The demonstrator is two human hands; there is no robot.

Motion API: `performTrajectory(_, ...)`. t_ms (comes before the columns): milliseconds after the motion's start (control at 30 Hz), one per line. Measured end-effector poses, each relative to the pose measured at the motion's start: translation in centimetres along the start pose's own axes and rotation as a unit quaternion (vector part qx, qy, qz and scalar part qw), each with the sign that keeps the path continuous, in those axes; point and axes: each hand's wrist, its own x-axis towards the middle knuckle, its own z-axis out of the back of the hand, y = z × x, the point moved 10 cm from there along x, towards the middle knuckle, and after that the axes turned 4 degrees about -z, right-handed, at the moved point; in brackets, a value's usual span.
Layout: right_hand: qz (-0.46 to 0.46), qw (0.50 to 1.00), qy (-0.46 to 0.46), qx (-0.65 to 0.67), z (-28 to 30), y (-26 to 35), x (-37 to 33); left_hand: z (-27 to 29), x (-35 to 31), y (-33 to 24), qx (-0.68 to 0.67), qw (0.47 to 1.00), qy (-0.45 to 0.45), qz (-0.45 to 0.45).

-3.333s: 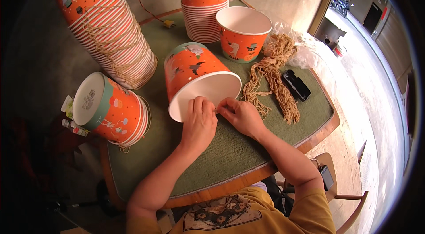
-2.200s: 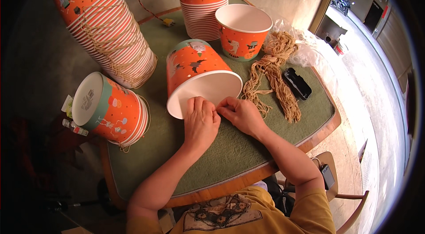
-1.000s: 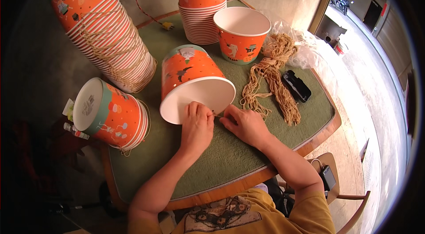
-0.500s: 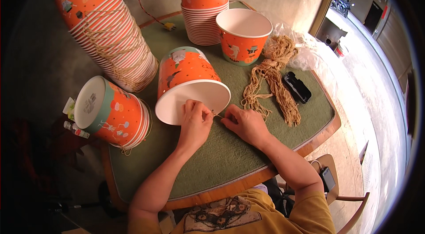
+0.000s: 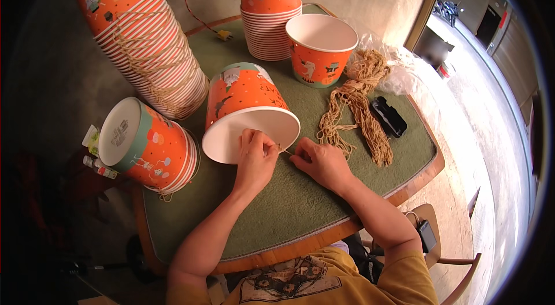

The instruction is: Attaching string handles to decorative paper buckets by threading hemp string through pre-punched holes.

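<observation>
As seen from the head: at far left, a string-wrapped bucket stack (image 5: 144, 48); at left, a shorter stack (image 5: 159, 149); far, another stack (image 5: 270, 4) and an upright bucket (image 5: 318, 58); at right, a twine bundle (image 5: 364, 97). Just beyond the left hand (image 5: 254, 160), partly behind its fingers, a tipped orange bucket (image 5: 248, 97). Pinched in left hand and right hand (image 5: 325, 166), a thin cord (image 5: 285, 150).

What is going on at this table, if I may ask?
A person holds a thin cord between left hand and right hand, at the rim of an orange bucket lying open end toward them. A tan cord bundle lies rightward; a tall bucket stack is at back left.
</observation>
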Motion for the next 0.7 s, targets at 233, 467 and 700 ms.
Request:
performTrajectory(233,-0.001,1.000,0.009,-0.020,-0.09,0.21,-0.05,0.01,-0.01,0.08,-0.023,1.000,-0.004,0.009)
performTrajectory(467,0.008,1.000,0.016,-0.014,-0.13,0.59,-0.19,-0.01,0.01,-0.16,0.006,1.000,-0.011,-0.009)
performTrajectory(700,0.028,0.999,0.017,-0.009,-0.20,0.85,-0.37,-0.04,0.04,-0.50,0.009,1.000,-0.011,-0.012)
